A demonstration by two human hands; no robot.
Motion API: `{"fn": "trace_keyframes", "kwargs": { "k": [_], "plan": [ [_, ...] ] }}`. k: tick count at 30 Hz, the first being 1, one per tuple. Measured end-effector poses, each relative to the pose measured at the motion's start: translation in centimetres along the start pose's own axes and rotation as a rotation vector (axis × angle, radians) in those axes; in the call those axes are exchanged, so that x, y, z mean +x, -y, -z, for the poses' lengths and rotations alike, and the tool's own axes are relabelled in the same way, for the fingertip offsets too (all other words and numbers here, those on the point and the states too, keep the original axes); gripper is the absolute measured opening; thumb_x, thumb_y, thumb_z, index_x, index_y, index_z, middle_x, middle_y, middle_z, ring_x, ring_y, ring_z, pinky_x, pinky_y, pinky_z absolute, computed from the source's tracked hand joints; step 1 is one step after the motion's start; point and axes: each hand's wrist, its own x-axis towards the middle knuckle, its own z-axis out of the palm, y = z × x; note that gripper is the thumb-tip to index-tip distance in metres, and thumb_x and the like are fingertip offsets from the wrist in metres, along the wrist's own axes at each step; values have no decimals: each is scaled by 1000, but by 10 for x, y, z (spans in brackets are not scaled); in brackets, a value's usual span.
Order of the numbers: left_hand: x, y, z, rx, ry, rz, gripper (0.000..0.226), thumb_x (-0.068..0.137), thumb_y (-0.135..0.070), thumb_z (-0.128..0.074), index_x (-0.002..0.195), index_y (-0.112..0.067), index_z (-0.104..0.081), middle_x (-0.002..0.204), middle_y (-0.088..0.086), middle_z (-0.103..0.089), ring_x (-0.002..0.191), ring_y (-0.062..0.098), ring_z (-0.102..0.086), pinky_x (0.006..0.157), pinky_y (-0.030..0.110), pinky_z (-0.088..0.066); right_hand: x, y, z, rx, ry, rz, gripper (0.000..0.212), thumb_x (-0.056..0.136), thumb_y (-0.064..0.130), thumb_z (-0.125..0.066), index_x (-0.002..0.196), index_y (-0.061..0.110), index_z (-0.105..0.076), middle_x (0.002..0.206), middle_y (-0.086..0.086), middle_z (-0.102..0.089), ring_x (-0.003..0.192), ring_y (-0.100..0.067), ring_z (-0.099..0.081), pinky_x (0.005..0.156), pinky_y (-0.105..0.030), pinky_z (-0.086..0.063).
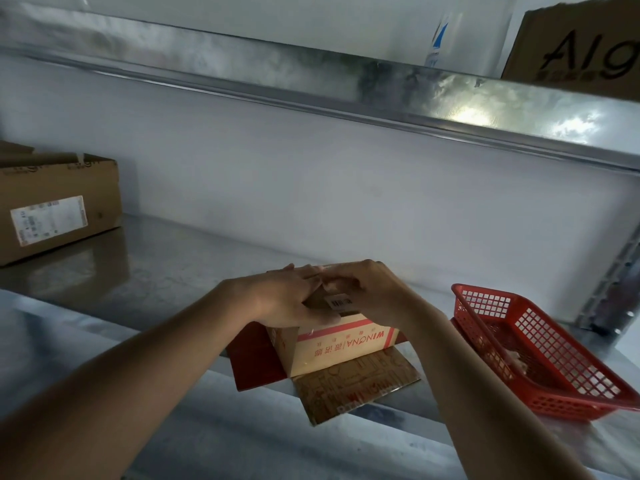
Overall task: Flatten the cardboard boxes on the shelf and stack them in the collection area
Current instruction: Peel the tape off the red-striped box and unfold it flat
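— Forearms are coming in from the bottom corners of the frame and meeting at lower centre. What are they working on?

— Both are converging on the small box (341, 336), which is sitting upside down on the shelf (166, 271) at lower centre, its print reading inverted and its lower flaps lying splayed on the metal toward the camera.

— And the hands?

— They are touching each other over the box's top. The left hand (287, 299) is lying flat-fingered across the top left, thumb running down the near face. The right hand (374, 292) is curling over the top right, fingers seeming to be picking at the seam by the barcode label (341, 302); whether it is actually pinching tape or a flap, I cannot tell.

— Which way is the box lying?

— Straight ahead of both hands, long axis running left to right across the frame, slightly turned. Neither hand is nearer; each is covering one end.

— Anything crowding it?

— A red basket (540, 355) is sitting just to the right, close to the right forearm. Another box (59, 206) is waiting at far left, well apart.

— So the next step?

— Probably opening that top seam, so the walls can fold sideways.
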Motion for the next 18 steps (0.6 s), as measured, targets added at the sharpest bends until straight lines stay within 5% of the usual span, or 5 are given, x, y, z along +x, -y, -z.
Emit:
{"fn": "trace_keyframes", "kwargs": {
  "k": [4, 7, 12, 18],
  "plan": [
    [2, -2, -3, 48, -7, 69, 84, 87, -88, -35, 159, -45, -24, 166, -12, -25, 155, 27, -20, 119, 51, -26, -1, -1, -1, 165, -147, -18, 35, 94, 1, -69, 110, 32, -74, 97, 21, -74, 87, 5, -71, 68, -14, -56],
    [3, -2, -5, 16, -14, 64, 84, 86, -90, -32, 159, -50, -20, 169, -16, -16, 158, 28, -8, 124, 54, -14, 2, 3, -9, 65, -161, -70, 24, 97, 16, -70, 114, 33, -75, 101, 19, -70, 84, 0, -66, 61, -12, -44],
    [4, 3, -9, -1, -44, 9, 83, 85, -90, -30, 157, -50, -22, 166, -13, -21, 155, 23, -16, 125, 49, -13, 0, 0, -8, 78, -85, -124, 18, 103, 32, -61, 108, 34, -78, 104, 11, -72, 91, -6, -64, 66, -18, -44],
    [9, 6, -13, -40, -73, 11, 83, 84, -90, -33, 157, -54, -15, 165, -15, -24, 153, 21, -21, 122, 50, -17, 4, 4, -10, 60, -114, -135, 11, 94, 37, -75, 104, 34, -79, 86, 21, -66, 79, 0, -64, 57, -11, -42]
  ]
}}
